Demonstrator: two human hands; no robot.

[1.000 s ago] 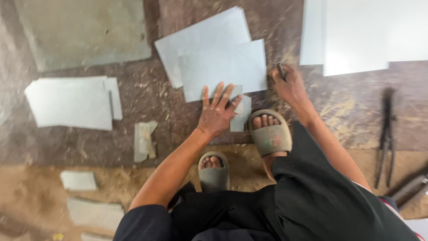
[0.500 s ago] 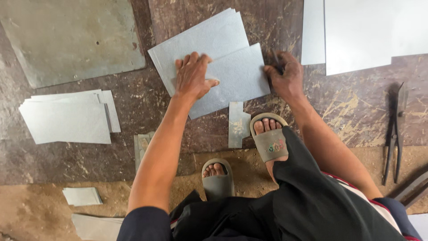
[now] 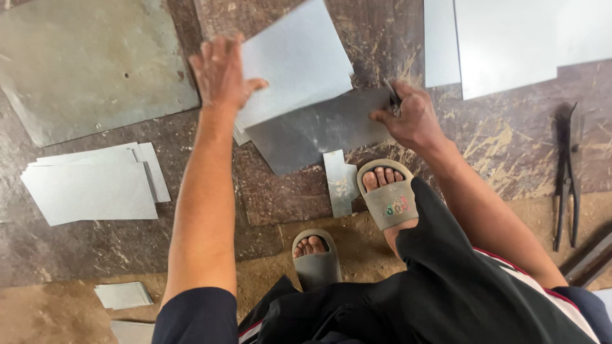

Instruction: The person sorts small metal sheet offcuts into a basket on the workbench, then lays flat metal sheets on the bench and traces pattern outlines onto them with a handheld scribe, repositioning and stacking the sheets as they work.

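Note:
My left hand (image 3: 221, 71) grips the left edge of a light grey metal sheet (image 3: 299, 60) and tilts it up off a small stack on the floor. Under it lies a darker grey sheet (image 3: 315, 132). My right hand (image 3: 412, 118) rests on that lower sheet's right edge, fingers closed around a thin dark pointed tool (image 3: 391, 93). A narrow offcut strip (image 3: 340, 181) lies beside my right foot in a grey slipper (image 3: 389, 200).
A stack of cut sheets (image 3: 92, 188) lies at left, a big dull plate (image 3: 89, 64) at upper left, large pale sheets (image 3: 510, 41) at upper right. Tin snips (image 3: 565, 175) lie at right. Small scraps (image 3: 123, 295) sit near the bottom left.
My left hand moved up and left from the floor near my foot to the top sheet's edge and lifted it. The right hand stayed on the lower sheet.

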